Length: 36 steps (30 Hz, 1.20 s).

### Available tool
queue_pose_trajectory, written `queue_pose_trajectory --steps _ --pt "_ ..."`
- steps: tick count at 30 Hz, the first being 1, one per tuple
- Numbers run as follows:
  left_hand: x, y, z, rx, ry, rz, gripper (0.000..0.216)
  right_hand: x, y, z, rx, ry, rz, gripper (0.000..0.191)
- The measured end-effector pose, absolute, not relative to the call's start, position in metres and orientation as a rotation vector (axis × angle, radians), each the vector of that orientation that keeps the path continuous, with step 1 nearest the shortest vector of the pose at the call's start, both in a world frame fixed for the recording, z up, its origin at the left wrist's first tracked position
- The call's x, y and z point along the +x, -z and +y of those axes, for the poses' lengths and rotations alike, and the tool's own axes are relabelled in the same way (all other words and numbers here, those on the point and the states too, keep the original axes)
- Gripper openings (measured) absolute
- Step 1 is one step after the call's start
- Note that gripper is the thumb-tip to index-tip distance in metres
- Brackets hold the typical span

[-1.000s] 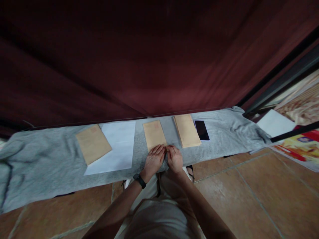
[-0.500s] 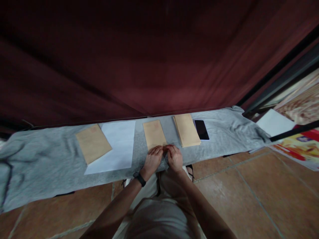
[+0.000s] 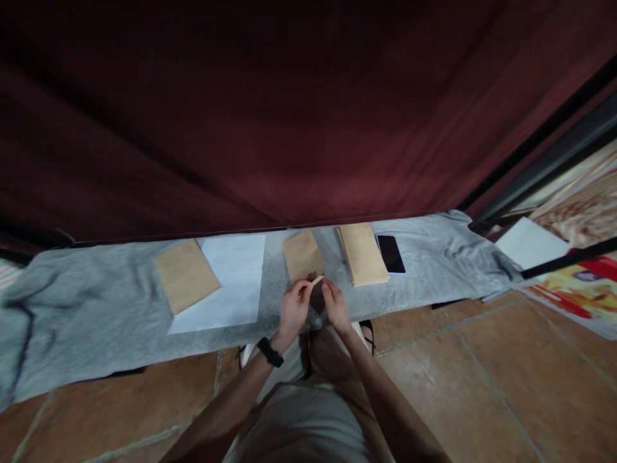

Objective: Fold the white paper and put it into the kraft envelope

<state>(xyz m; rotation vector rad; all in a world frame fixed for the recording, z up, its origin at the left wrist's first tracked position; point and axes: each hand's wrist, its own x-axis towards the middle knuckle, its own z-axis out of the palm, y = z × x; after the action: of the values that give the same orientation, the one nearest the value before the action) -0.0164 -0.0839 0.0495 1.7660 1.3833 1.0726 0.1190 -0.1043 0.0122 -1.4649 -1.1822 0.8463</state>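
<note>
A brown paper envelope (image 3: 303,253) lies lengthwise on the grey cloth, its near end lifted off the surface. My left hand (image 3: 294,307) pinches the left side of that raised end. On its right side my right hand (image 3: 335,307) grips with thumb and fingers. A narrow pale edge of the envelope shows between my fingertips, with a dark shadowed area just below it. Whether the flap is folded or standing up, I cannot tell.
To the right lie a stack of brown envelopes (image 3: 365,253) and a phone (image 3: 391,253). At left, another brown envelope (image 3: 186,275) overlaps white paper (image 3: 241,276). Grey cloth (image 3: 106,308) covers the narrow bench, with a dark red curtain (image 3: 299,128) behind it.
Both hands have raised the near end of the middle envelope from the cloth and now hold it between the fingertips. The view has shifted slightly.
</note>
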Motion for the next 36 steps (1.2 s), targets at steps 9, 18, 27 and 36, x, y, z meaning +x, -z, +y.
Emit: queue_pose_trajectory --steps 9,18,27,36 --pt "-0.009 -0.073 -0.095 1.689 -1.234 1.192 0.018 0.079 -0.037 -0.109 -1.083 -1.274 -0.694 0.046" --pt "-0.008 -0.067 -0.094 1.838 -1.228 1.124 0.015 0.09 -0.041 -0.104 -1.094 -1.264 -0.485 0.043" --pt "-0.02 -0.032 -0.09 1.84 -1.135 1.378 0.043 0.081 -0.022 -0.107 -1.13 -1.204 -0.405 0.041" --pt "-0.027 -0.011 -0.079 1.036 -0.972 1.206 0.092 0.084 -0.007 -0.105 -1.115 -1.349 -0.418 0.04"
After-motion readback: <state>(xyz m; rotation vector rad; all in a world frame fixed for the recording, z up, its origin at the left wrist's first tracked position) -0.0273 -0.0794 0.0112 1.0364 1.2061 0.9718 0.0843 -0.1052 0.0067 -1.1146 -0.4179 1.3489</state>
